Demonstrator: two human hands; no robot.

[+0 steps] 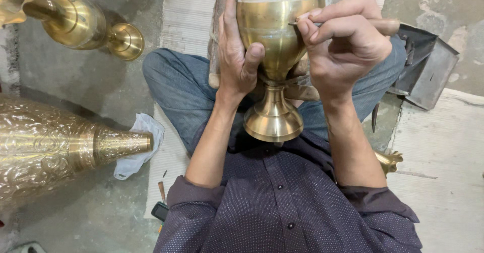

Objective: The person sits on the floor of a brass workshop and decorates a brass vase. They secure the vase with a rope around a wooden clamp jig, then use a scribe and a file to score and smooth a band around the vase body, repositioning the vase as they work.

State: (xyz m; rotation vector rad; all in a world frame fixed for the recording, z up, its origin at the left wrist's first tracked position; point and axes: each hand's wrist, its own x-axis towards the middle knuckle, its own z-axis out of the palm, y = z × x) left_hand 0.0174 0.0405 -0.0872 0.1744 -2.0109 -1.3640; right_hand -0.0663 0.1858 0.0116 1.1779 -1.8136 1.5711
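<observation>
The left hand is wrapped around the side of a brass vase, fingers behind it and the thumb pressed across its front, so that the vessel is kept steady. The right hand is closed in a pinch on a slim metal tool with a wooden handle, whose tip is laid against the vase's upper right shoulder; the wrist is cocked so that the point meets the curved wall.

The vase is held in the seated person's lap, above the crossed legs in blue jeans, its flared foot pointed toward the person's chest and its body tipped away, apparently propped on a wooden block for support. The vase is seen to be smooth, golden and satin-bright, bulb-shaped, narrowing to a ringed stem and a stepped round base; a pale line is drawn around its widest part.

On the concrete floor, toward its left edge, a large embossed brass vessel lies on its side beside a white cloth. Near the far left corner a plain brass vase lies. A grey metal tray rests at the right, and small tools lie by the left elbow.
</observation>
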